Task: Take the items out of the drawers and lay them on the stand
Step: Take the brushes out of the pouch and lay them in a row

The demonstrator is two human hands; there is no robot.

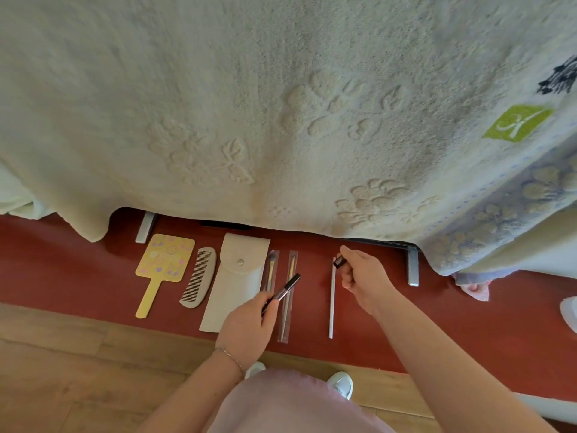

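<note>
Six items already lie in row on red stand surface [406, 323], lower centre: yellow paddle-shaped hand mirror [162, 267], grey comb [199, 277], cream snap-button pouch [237, 282], two sleeved brushes [271, 271], thin white stick [332, 303]. Left hand [249, 326] grips dark slim pen-like tube [285, 290]; right hand [363, 281] pinches small dark cap [339, 261]. Both not yet laid down. Drawers not in view; remainder unknown.

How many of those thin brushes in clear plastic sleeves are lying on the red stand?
2: one sleeved brush beside the white pouch, the other just right of it, partly under the left hand. More may be hidden.

Blanket [281, 104] hides the rear of the red stand [62, 270] (two metal legs [412, 267] partly show); small dark item in right hand [363, 276] unidentifiable.
</note>
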